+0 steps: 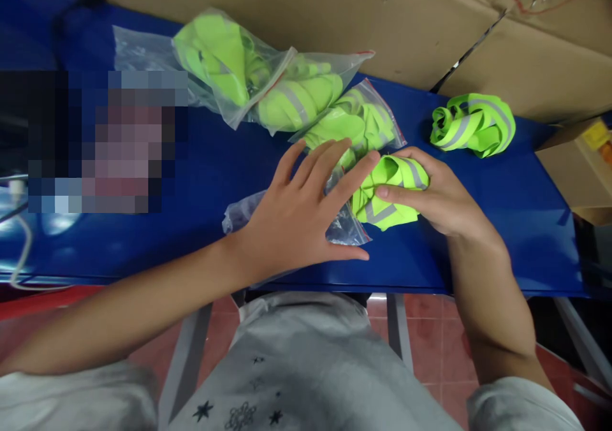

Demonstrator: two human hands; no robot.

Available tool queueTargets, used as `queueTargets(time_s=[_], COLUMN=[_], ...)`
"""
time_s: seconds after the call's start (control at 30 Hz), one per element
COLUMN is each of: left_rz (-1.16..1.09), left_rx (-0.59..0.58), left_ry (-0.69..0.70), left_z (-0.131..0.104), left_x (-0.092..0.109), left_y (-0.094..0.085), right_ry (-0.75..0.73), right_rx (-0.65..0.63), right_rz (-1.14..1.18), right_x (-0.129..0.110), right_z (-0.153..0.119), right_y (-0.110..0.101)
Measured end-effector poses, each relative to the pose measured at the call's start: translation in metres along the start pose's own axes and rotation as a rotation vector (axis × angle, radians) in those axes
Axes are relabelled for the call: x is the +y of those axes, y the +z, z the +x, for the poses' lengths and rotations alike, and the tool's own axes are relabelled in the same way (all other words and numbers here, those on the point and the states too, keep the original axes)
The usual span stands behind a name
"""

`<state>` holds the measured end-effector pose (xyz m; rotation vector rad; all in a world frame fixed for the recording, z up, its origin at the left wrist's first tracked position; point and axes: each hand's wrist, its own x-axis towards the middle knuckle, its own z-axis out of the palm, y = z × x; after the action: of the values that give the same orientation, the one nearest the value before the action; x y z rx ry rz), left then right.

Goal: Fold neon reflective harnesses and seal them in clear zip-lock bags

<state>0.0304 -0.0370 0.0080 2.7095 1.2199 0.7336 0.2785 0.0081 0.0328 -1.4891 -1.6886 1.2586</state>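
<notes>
My right hand (437, 192) grips a bundled neon-yellow reflective strap (389, 189) with grey stripes, thumb on top and fingers behind. Spread wide, my left hand (306, 204) lies over a clear zip bag (351, 227) at the bundle's left side. Much of that bag is hidden beneath the palm, and I cannot tell whether the bundle is partly inside it. Just beyond my fingers lies a bagged neon bundle (356, 122). Two more filled bags, one holding a bundle (301, 99) and one another bundle (215, 51), overlap toward the back left.
An unbagged neon bundle (473, 125) sits at the back right of the blue table (210, 240). Brown cardboard (382, 29) lines the back edge. An open cardboard box (574, 163) stands at the right end. A white cable (23, 252) runs at left, near a blurred-out area.
</notes>
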Motion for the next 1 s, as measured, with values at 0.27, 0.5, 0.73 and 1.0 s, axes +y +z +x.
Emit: queueTargets(time_s=[0.27, 0.5, 0.73, 1.0], left_rz=[0.134, 0.062, -0.145, -0.14], left_rx=[-0.077, -0.035, -0.001, 0.166], left_ry=[-0.127, -0.089, -0.017, -0.009], left_z=[-0.006, -0.005, 0.0, 0.001], left_x=[0.009, 0.008, 0.001, -0.003], left_y=[-0.002, 0.003, -0.002, -0.022], right_ry=[-0.161, -0.243, -0.305, -0.543], right_rx=[0.002, -0.158, -0.091, 0.023], right_rz=[-0.231, -0.215, -0.141, -0.192], right_x=[-0.006, -0.005, -0.004, -0.009], right_z=[-0.004, -0.007, -0.006, -0.022], right_y=[0.008, 0.006, 0.02, 0.022])
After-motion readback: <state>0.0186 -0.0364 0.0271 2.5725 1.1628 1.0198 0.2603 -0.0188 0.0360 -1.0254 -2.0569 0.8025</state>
